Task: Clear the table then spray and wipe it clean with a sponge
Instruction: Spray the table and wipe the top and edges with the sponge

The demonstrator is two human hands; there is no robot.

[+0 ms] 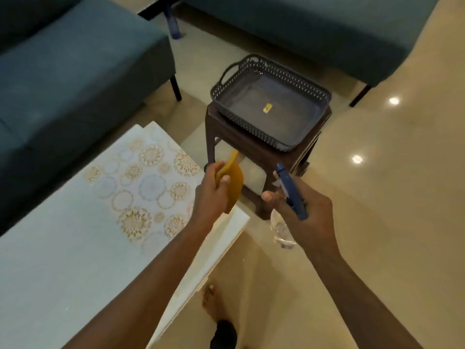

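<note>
The left hand point(214, 190) grips a yellow sponge point(232, 182), fingers curled round it, above the white table's point(63, 260) far corner. The right hand point(299, 207) holds a clear spray bottle point(292, 190) by its blue head, beside the table. A grey basket point(271, 102) on a brown stool point(251, 152) carries 1 small yellow label point(267, 107), unreadable.

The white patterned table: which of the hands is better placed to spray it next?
The right hand: it already grips the blue-headed clear spray bottle. The left hand holds only the yellow sponge.
</note>
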